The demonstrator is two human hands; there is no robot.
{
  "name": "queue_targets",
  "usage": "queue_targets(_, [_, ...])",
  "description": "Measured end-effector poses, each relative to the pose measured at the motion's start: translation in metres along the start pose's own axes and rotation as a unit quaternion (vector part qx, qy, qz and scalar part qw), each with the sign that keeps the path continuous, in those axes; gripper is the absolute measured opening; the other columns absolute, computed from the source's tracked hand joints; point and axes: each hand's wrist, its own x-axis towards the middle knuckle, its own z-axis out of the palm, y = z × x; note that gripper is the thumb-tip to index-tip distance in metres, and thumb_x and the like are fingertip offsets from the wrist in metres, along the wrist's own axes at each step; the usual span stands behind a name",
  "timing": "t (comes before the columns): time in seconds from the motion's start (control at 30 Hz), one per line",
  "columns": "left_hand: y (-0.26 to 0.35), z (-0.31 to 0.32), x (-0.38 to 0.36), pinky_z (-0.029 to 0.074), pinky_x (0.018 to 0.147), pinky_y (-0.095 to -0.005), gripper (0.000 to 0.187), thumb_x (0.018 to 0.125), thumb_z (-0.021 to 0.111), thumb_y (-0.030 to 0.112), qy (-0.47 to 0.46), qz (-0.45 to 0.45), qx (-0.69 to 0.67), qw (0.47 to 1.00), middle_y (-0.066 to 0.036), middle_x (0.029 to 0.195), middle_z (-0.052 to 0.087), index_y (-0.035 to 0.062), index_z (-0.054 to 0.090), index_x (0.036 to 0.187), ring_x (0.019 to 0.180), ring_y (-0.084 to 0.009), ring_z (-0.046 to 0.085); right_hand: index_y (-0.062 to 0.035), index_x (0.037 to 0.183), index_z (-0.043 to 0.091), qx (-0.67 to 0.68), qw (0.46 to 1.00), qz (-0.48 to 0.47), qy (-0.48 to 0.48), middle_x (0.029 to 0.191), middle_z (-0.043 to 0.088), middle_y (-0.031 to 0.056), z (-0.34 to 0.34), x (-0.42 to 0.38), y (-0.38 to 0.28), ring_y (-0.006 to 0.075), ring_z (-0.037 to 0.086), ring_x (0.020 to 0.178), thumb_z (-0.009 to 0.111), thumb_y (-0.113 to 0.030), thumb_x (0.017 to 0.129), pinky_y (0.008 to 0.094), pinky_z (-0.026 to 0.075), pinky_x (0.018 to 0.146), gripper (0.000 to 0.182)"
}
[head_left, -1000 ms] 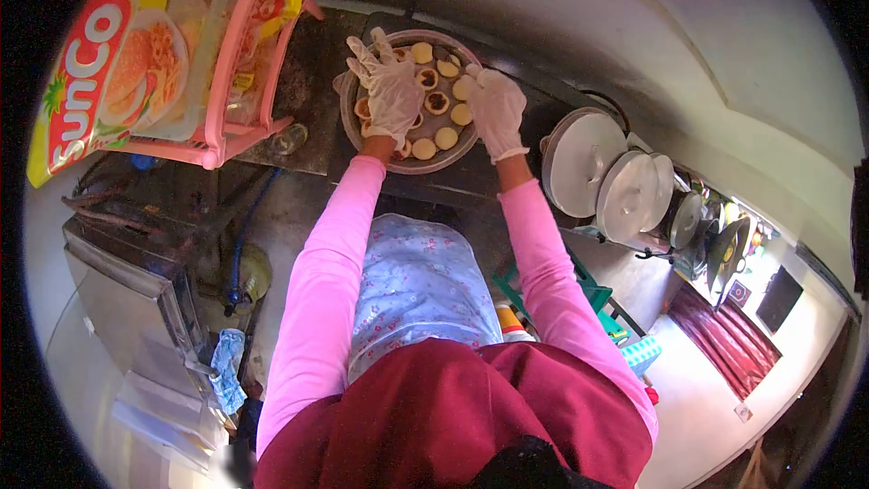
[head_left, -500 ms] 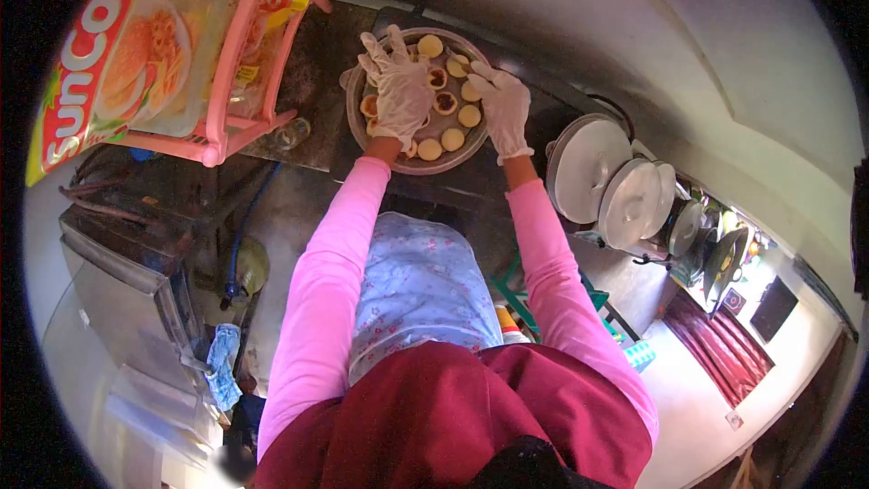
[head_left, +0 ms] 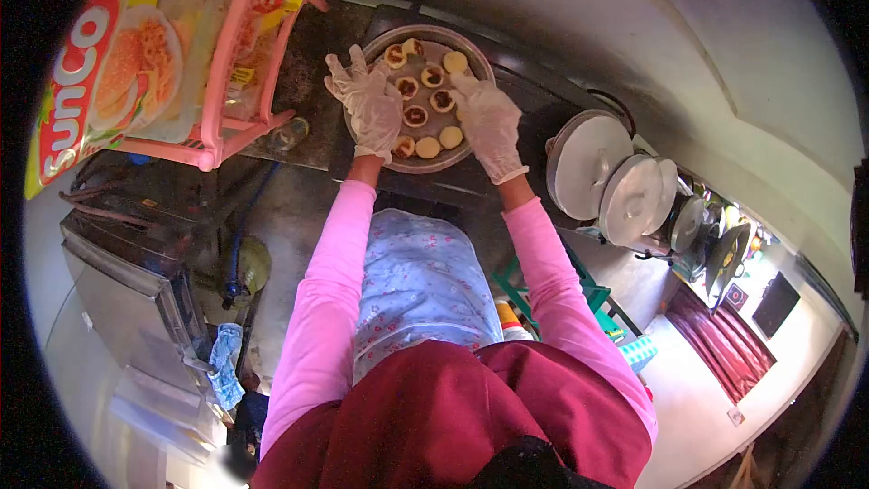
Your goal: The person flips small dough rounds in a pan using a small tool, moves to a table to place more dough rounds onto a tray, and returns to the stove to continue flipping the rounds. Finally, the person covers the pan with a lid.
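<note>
A round shallow metal pan [head_left: 439, 164] lies in front of me, with several small round pastries in it. Some are plain pale rounds [head_left: 427, 148]; others carry a dark red-brown filling, like the filled pastry [head_left: 415, 116] near the middle. My left hand [head_left: 369, 107], in a clear disposable glove, is over the pan's left edge, fingers spread and holding nothing. My right hand [head_left: 490, 124], gloved alike, is over the right edge. Its fingers are drawn together near a filled pastry [head_left: 443, 100]; what lies beneath them is hidden.
On the left a pink plastic rack [head_left: 214, 109] stands beside a large yellow and red food packet [head_left: 109, 72]. Several metal lids [head_left: 588, 163] hang along the wall at right. A green crate [head_left: 593, 294] stands below my right arm.
My left hand has shifted left, off the middle of the pan, uncovering filled pastries. The right hand has moved slightly down and inward. The pastries appear in a different arrangement.
</note>
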Motion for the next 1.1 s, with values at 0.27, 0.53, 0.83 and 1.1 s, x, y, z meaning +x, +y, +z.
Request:
queue_targets(0.27, [0.015,0.002,0.008,0.039,0.096,-0.0495,0.034,0.086,0.061,0.010,-0.019,-0.011,-0.133,0.991,-0.016,0.116,0.065,0.0068,0.066,0.120,0.111,-0.0386,0.053,-0.0100,0.099,0.069,-0.128,0.991,-0.004,0.024,0.082,0.065,0.0108,-0.009,0.000,0.006,0.0320,0.066,0.078,0.065,-0.018,0.085,0.0447,0.052,0.066,0.017])
queue_targets(0.53, [0.028,0.006,0.017,0.046,0.089,-0.0475,0.052,0.090,0.063,0.012,-0.010,-0.034,-0.209,0.977,-0.017,0.104,0.067,0.0135,0.057,0.141,0.096,-0.0397,0.058,-0.0051,0.111,0.072,0.051,0.995,0.072,0.043,0.095,0.071,0.0130,-0.018,0.005,-0.011,0.0307,0.069,0.089,0.070,-0.005,0.083,0.0381,0.055,0.076,0.028])
queue_targets(0.83, [0.025,0.012,0.016,0.050,0.080,-0.0468,0.048,0.091,0.066,0.018,0.029,-0.039,-0.206,0.977,-0.019,0.102,0.067,0.0160,0.060,0.139,0.093,-0.0382,0.061,-0.0075,0.110,0.075,0.074,0.991,0.096,0.061,0.094,0.072,0.0140,-0.006,0.005,-0.004,0.0282,0.070,0.091,0.072,-0.010,0.086,0.0346,0.054,0.080,0.024])
queue_targets(1.1, [0.051,0.027,0.026,0.051,0.080,-0.0450,0.049,0.094,0.062,0.016,-0.084,-0.026,-0.260,0.962,-0.018,0.112,0.069,0.0097,0.055,0.142,0.099,-0.0383,0.062,-0.0081,0.102,0.074,0.076,0.972,0.164,0.152,0.085,0.070,0.0163,-0.023,-0.031,0.013,0.0319,0.069,0.080,0.062,-0.024,0.094,0.0413,0.054,0.068,0.021])
